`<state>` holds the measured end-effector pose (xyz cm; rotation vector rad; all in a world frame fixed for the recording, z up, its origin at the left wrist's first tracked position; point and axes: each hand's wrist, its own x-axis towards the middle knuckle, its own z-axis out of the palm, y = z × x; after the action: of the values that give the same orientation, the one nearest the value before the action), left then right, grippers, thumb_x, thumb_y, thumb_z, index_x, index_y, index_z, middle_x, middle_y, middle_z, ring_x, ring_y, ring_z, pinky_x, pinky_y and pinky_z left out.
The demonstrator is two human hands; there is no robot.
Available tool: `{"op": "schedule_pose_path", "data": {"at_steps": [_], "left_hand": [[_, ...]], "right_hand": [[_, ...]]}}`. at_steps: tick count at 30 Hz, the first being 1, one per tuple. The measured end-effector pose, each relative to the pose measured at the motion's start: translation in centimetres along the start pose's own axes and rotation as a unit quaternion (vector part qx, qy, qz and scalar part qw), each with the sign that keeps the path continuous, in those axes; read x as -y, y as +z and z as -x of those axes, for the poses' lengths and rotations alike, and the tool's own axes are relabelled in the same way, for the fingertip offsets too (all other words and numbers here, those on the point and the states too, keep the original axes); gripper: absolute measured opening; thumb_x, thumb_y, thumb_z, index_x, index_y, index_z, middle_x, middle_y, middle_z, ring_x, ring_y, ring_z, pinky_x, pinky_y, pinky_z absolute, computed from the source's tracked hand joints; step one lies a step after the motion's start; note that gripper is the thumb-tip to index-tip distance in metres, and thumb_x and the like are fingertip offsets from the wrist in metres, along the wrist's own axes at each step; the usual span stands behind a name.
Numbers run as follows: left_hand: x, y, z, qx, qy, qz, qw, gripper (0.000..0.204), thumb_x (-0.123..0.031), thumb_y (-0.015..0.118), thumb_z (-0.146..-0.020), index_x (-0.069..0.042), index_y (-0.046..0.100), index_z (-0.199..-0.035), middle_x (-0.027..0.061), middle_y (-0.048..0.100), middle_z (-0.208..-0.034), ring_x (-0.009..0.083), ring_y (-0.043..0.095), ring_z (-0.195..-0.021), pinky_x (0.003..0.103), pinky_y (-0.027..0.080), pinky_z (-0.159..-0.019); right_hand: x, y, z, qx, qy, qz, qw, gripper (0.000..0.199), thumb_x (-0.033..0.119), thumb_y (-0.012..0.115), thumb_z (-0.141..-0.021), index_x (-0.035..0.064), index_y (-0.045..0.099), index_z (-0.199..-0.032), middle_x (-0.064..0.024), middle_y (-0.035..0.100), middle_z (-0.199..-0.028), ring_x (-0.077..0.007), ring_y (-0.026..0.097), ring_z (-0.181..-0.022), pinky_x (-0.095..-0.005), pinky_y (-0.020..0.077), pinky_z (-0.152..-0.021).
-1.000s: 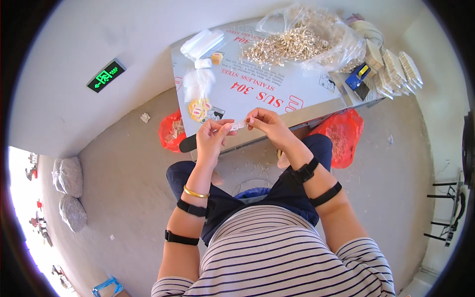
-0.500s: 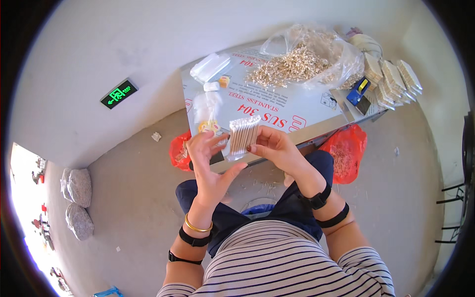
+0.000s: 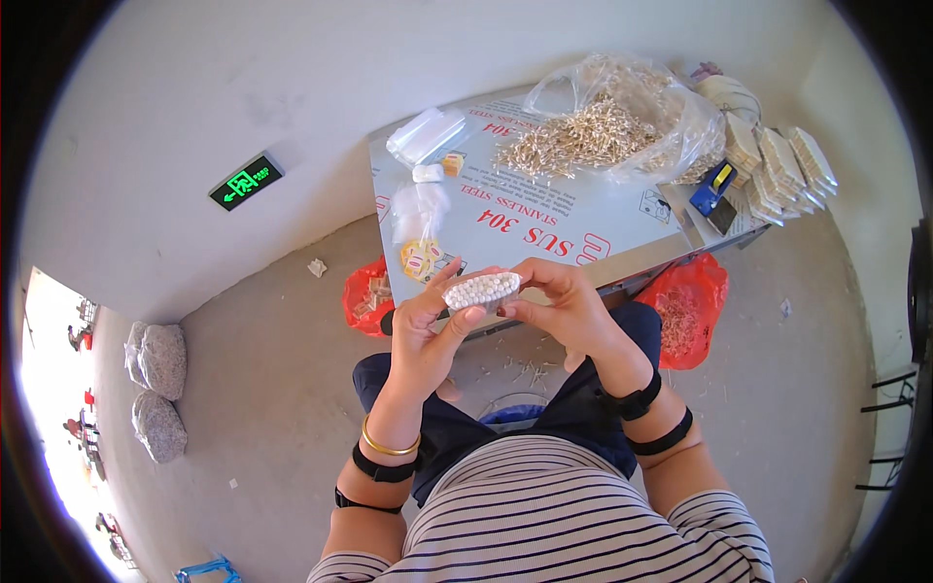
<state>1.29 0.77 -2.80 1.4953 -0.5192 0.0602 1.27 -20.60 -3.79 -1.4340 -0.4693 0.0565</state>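
Observation:
Between my two hands, over the table's near edge, is a bundle of cotton swabs [image 3: 482,290] in clear wrapping, its white tips turned up toward me. My left hand [image 3: 428,325] grips its left end, thumb in front and fingers behind. At the other end my right hand [image 3: 564,309] pinches it between thumb and fingers. Beyond my left hand, a stack of clear plastic bags [image 3: 420,212] lies on the table with yellow-and-white printed labels [image 3: 421,258] at its near end.
The steel-topped table [image 3: 486,228] carries a heap of loose swabs [image 3: 583,136] spilling from a clear bag, a blue tape dispenser [image 3: 712,187], and stacked swab packs [image 3: 777,165]. Red bags [image 3: 680,311] hang at the front. Filled sacks [image 3: 155,364] stand on the floor at left.
The swab bundle has tipped from showing its stick sides to showing its tips. My left hand, spread open before, has closed on its left end.

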Motion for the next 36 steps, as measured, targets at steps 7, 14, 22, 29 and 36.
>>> {"op": "schedule_pose_path", "data": {"at_steps": [7,14,22,29,36], "left_hand": [[-3.8,0.4,-0.5,0.008,0.158,-0.213,0.964,0.042,-0.014,0.085,-0.084,-0.008,0.070,-0.122,0.0068,0.078,-0.119,0.0199,0.073,-0.108,0.045,0.040,-0.115],[-5.0,0.7,-1.1,-0.036,0.362,-0.354,0.861,0.042,-0.004,0.089,-0.073,-0.009,0.073,-0.111,0.0107,0.077,-0.117,0.0235,0.075,-0.086,0.032,0.059,-0.074],[-4.0,0.1,-0.7,-0.026,0.344,-0.374,0.861,0.033,-0.001,0.085,-0.077,-0.005,0.074,-0.107,0.0130,0.077,-0.115,0.0234,0.074,-0.087,0.031,0.059,-0.075],[4.2,-1.0,-2.1,-0.125,-0.047,0.036,0.990,0.022,-0.009,0.071,-0.100,-0.002,0.065,-0.120,0.0061,0.071,-0.116,0.0107,0.068,-0.100,0.024,0.057,-0.077],[9.9,-1.9,-1.1,-0.071,-0.289,0.098,0.950,0.034,-0.030,0.066,-0.105,-0.001,0.063,-0.122,0.0070,0.066,-0.121,0.0095,0.065,-0.097,0.025,0.057,-0.072]], "right_hand": [[1.7,-0.2,0.3,-0.011,-0.064,0.088,0.994,0.021,-0.003,0.075,-0.089,-0.0003,0.073,-0.110,-0.0081,0.075,-0.102,-0.0160,0.070,-0.098,-0.0307,0.0541,-0.090],[2.5,0.0,0.1,-0.008,-0.081,0.099,0.992,0.026,-0.003,0.074,-0.088,0.0009,0.074,-0.113,-0.0092,0.076,-0.104,-0.0182,0.072,-0.099,-0.0319,0.0549,-0.090],[2.2,0.0,0.2,0.003,-0.098,0.167,0.981,0.039,-0.006,0.075,-0.085,0.0035,0.072,-0.122,-0.0065,0.076,-0.100,-0.0176,0.071,-0.097,-0.0322,0.0548,-0.089],[0.2,0.9,0.3,-0.031,0.024,-0.098,0.994,0.050,0.000,0.076,-0.090,0.0063,0.060,-0.137,-0.0002,0.070,-0.089,-0.0124,0.066,-0.090,-0.0296,0.0530,-0.089],[-5.2,-1.1,-0.5,-0.038,0.050,0.143,0.988,0.016,0.009,0.075,-0.096,0.0031,0.071,-0.110,0.0033,0.067,-0.087,-0.0056,0.057,-0.081,-0.0234,0.0471,-0.075]]}}
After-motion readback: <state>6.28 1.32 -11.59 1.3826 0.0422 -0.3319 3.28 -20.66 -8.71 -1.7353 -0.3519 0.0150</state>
